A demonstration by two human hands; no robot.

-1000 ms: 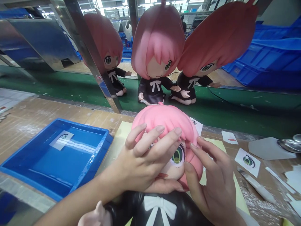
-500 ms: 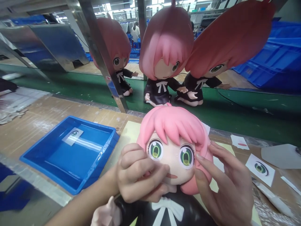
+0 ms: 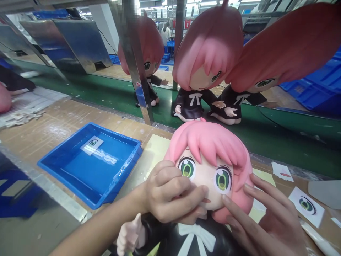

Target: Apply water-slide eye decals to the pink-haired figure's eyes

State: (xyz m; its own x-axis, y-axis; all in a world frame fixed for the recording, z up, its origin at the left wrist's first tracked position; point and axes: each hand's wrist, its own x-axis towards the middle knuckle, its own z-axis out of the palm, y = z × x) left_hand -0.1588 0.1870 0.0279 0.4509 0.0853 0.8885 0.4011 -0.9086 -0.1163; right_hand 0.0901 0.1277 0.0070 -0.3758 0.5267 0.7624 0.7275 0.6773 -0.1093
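Observation:
A large figure with pink hair, green eyes and a black dress with a white bow faces me at the bottom centre. My left hand is closed, with curled fingers against the face; one finger lies across the red mouth and covers part of it. What those fingers hold, if anything, is hidden. My right hand has its fingers stretched apart, two on the pink side hair and one touching the cheek below the eye. Its palm shows nothing held.
At left, a blue tray holds clear liquid and an eye decal sheet. Another eye decal and a mouth decal lie right. Several similar figures sit on the green belt behind a metal post.
The view has shifted, so things stand further right. My left finger now covers more of the mouth. One right-hand digit has moved from the face's edge to the cheek under the eye.

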